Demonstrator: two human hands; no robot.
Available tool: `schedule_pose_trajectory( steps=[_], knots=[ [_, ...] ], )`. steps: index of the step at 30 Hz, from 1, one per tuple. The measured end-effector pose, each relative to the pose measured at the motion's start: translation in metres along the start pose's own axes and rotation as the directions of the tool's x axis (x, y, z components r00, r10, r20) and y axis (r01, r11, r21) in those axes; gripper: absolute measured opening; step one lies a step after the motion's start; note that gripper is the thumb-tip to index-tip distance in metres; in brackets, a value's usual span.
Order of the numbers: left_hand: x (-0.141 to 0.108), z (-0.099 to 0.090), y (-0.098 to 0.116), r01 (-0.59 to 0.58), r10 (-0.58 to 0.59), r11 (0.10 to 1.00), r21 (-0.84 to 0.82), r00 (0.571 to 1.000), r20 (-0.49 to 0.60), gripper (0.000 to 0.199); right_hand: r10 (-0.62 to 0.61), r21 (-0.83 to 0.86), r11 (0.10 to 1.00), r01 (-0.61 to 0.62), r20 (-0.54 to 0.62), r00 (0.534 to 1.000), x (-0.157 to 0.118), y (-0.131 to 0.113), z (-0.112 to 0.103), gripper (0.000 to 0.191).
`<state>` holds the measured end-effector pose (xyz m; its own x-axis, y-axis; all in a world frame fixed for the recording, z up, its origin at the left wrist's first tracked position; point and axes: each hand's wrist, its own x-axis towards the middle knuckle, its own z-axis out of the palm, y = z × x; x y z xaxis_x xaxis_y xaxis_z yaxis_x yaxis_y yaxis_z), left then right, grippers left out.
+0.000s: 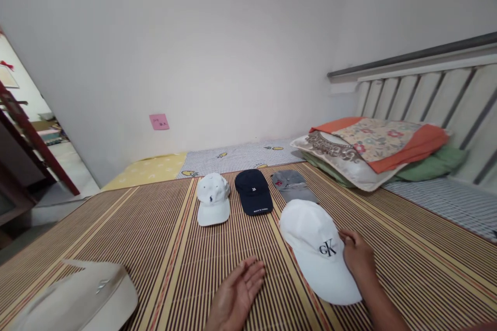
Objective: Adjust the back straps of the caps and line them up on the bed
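My right hand [357, 254] is closed on the right edge of a white cap with dark letters [310, 238], whose brim points down and right. Palm up, my left hand [239, 289] has its fingers extended over the striped mat [174, 274] and holds nothing. Beyond it sit a small white cap [213, 194], a navy cap [253, 189] and a grey cap [293, 183] in a row. A beige cap [85, 295] lies at the lower left.
Stacked cushions [373, 150] lie at the back right beside a white radiator [423, 93]. A pink note [159, 122] is on the wall behind the mat. At the far left is an open doorway.
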<state>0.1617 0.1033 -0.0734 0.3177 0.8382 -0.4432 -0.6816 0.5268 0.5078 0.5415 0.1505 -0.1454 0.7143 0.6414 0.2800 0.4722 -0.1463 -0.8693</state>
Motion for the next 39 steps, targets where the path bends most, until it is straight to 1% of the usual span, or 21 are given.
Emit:
schedule_pose_trajectory(
  steps=[2, 3, 6, 9, 14, 17, 21, 26, 32, 37, 39],
  knots=[
    [0.019, 0.021, -0.010, 0.053, -0.053, 0.999, -0.006, 0.998, 0.041, 0.044, -0.003, 0.002, 1.000, 0.003, 0.011, 1.000, -0.002, 0.000, 0.000, 0.040],
    [0.029, 0.030, -0.016, 0.089, -0.089, 0.996, 0.013, 0.995, 0.043, 0.045, -0.004, -0.001, 1.000, 0.004, 0.018, 1.000, -0.003, 0.000, 0.000, 0.040],
    [0.059, 0.052, -0.032, 0.095, -0.095, 0.994, 0.053, 0.995, -0.003, 0.043, -0.018, -0.021, 1.000, 0.018, 0.042, 0.999, -0.004, -0.001, 0.000, 0.042],
    [0.081, 0.064, -0.045, 0.077, -0.077, 0.995, 0.059, 0.997, -0.013, 0.039, -0.039, -0.054, 0.998, 0.042, 0.056, 0.998, -0.004, -0.001, 0.000, 0.042],
    [0.100, 0.072, -0.056, 0.098, -0.098, 0.994, 0.045, 0.995, 0.011, 0.037, -0.071, -0.116, 0.990, 0.078, 0.062, 0.996, -0.005, -0.001, 0.002, 0.042],
    [0.108, 0.075, -0.062, 0.142, -0.143, 0.989, 0.044, 0.989, 0.028, 0.034, -0.086, -0.135, 0.986, 0.094, 0.065, 0.994, -0.006, -0.001, 0.004, 0.043],
    [0.117, 0.080, -0.074, 0.185, -0.186, 0.982, 0.027, 0.981, 0.056, 0.032, -0.097, -0.142, 0.984, 0.105, 0.061, 0.993, -0.008, -0.001, 0.005, 0.041],
    [0.121, 0.087, -0.088, 0.217, -0.213, 0.976, -0.030, 0.972, 0.102, 0.043, -0.107, -0.124, 0.986, 0.114, 0.065, 0.992, -0.009, -0.003, 0.004, 0.041],
    [0.120, 0.092, -0.089, 0.243, -0.229, 0.965, -0.102, 0.964, 0.132, 0.053, -0.095, -0.132, 0.986, 0.105, 0.080, 0.992, -0.011, -0.007, 0.002, 0.042],
    [0.117, 0.095, -0.087, 0.207, -0.176, 0.966, -0.154, 0.965, 0.193, 0.063, -0.069, -0.153, 0.985, 0.081, 0.083, 0.994, -0.012, -0.008, 0.002, 0.042],
    [0.117, 0.095, -0.087, 0.212, -0.178, 0.965, -0.155, 0.963, 0.204, 0.062, -0.064, -0.160, 0.984, 0.077, 0.086, 0.994, -0.012, -0.007, 0.002, 0.042]
  ],
)
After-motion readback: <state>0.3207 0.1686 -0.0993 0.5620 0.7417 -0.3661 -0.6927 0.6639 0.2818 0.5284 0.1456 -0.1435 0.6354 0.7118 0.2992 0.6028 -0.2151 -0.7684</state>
